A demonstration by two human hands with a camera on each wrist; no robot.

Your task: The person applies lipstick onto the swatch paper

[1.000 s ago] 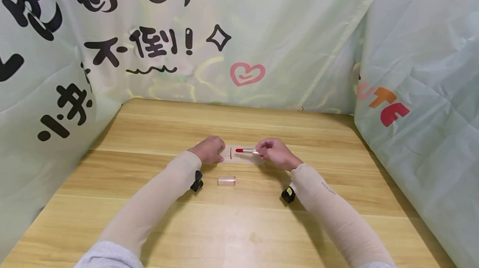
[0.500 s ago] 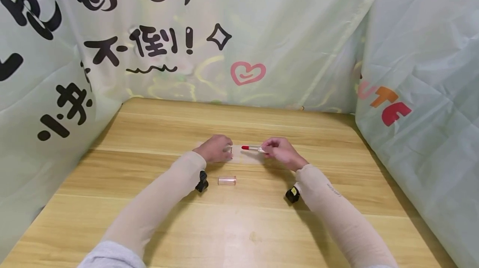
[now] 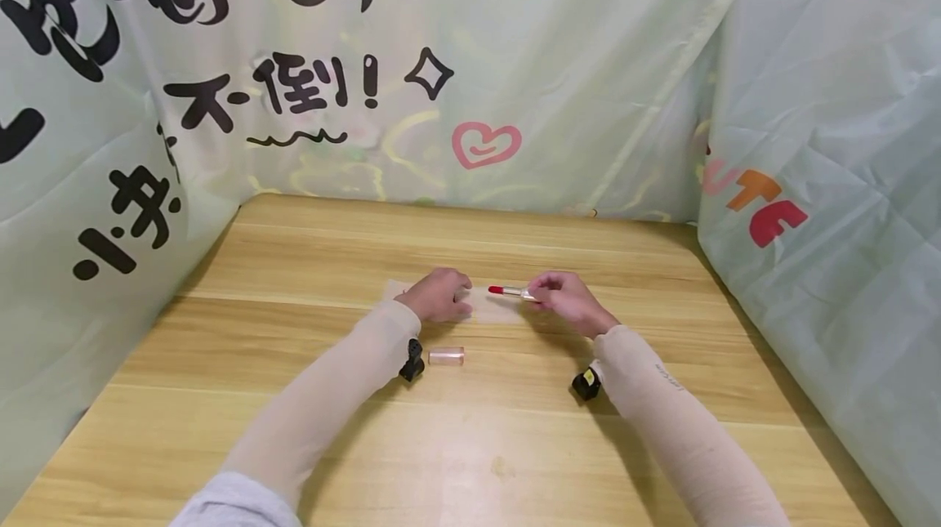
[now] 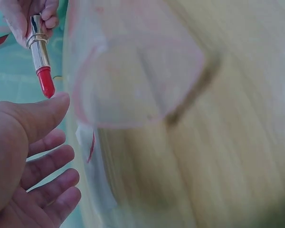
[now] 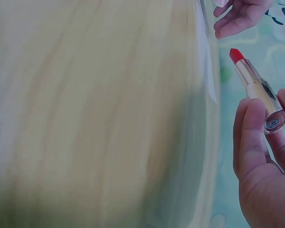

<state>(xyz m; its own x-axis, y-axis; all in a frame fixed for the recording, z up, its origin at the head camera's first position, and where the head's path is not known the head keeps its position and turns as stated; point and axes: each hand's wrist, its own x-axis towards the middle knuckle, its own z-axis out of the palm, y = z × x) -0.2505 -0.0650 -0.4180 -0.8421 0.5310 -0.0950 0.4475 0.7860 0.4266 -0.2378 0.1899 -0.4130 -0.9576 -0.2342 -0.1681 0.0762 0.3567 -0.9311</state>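
My right hand [image 3: 569,301] pinches an uncapped lipstick [image 5: 256,85] between thumb and fingers. Its red bullet [image 3: 496,290] points left, toward my other hand. Fingers loosely bent and thumb apart, my left hand [image 3: 439,296] holds nothing over a pale paper strip [image 3: 494,312]. In the left wrist view the lipstick's red tip overlaps the thumb's end. A thin red streak [image 4: 91,147] marks the strip there; in the head view the left hand mostly hides it. The clear pink lipstick cap [image 3: 446,356] lies on the table nearer me, looming large and blurred in the left wrist view.
The wood-grain table [image 3: 470,445] spreads around the strip. Pale printed cloth [image 3: 588,86] stands along its back and both sides. A small black wrist camera [image 3: 412,360] sits at the left wrist close to the cap, with another [image 3: 586,384] at the right wrist.
Both hands have shifted right, the lipstick moving along in the right hand. The left hand has slid over the red streak, covering it in the head view. The cap stays put.
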